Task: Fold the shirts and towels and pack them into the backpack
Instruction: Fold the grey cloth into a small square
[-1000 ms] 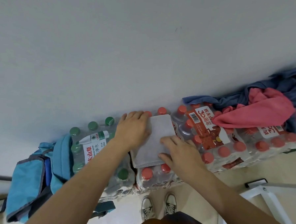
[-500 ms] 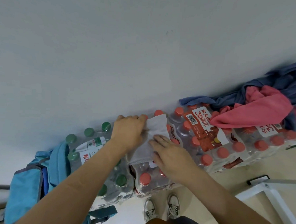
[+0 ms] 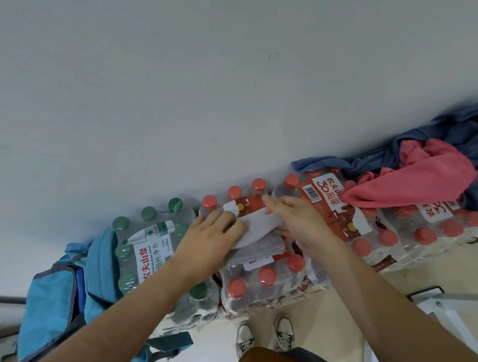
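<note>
Lying on shrink-wrapped red-capped packs (image 3: 265,287) of bottles set against a pale wall (image 3: 209,82), the grey towel (image 3: 259,244) is partly folded, its lighter upper layer raised over the flat lower one. The left hand (image 3: 209,240) rests flat on the towel's left end, fingers straight and spread a little. The right hand (image 3: 299,225) holds the raised layer at its right end, thumb beneath and fingers over it (the fingertips are blurred). Just left of the towel stands a green-capped pack (image 3: 145,248), and the blue backpack (image 3: 48,309) leans against that pack's left side, down on the floor. Well to the right, a pink cloth (image 3: 415,184) and blue cloth (image 3: 456,131) lie crumpled together on top of more red-capped bottles. Below the packs, two shoes (image 3: 265,337) stand on the floor.
</note>
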`<state>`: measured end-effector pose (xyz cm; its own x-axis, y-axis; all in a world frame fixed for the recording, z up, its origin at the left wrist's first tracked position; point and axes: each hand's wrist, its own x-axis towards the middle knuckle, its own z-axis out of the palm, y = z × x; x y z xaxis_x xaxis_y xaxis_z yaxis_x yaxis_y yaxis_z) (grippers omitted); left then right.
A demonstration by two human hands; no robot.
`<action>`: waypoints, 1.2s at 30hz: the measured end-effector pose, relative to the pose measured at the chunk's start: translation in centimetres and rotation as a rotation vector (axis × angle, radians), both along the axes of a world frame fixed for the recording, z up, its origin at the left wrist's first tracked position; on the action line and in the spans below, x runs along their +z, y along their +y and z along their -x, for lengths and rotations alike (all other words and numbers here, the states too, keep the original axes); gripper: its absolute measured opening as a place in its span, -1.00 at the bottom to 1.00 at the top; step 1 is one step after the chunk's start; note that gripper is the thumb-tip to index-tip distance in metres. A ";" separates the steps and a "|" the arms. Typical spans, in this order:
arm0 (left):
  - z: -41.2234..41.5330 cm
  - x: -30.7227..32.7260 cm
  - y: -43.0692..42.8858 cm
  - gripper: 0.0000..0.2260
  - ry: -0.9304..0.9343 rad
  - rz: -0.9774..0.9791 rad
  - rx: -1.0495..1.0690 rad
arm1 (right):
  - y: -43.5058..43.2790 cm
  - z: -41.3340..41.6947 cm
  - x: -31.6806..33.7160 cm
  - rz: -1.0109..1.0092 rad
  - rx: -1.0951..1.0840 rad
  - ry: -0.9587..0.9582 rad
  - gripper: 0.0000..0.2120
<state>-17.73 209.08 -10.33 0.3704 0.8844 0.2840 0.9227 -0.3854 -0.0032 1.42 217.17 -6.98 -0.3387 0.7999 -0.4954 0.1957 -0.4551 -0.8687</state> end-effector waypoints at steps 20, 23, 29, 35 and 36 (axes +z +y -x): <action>2.5 2.0 -2.4 -0.70 -0.165 0.275 -0.133 | -3.6 -2.1 -2.8 -0.781 0.189 -0.498 -0.70; 1.1 2.5 -2.8 -0.79 -0.108 0.246 -0.064 | -4.4 -1.6 -3.0 -1.082 0.251 -0.664 -0.75; -1.0 2.0 -2.5 -0.78 -0.069 0.202 0.134 | -6.2 -1.5 -3.7 -1.406 0.424 -0.909 -0.78; -1.1 3.0 0.2 -0.41 -0.130 0.636 0.364 | -5.5 -1.3 -2.4 -1.336 0.445 -0.932 -0.83; -1.1 3.1 0.7 -0.40 -0.102 0.691 0.373 | -5.4 -1.1 -1.8 -1.291 0.463 -0.947 -0.88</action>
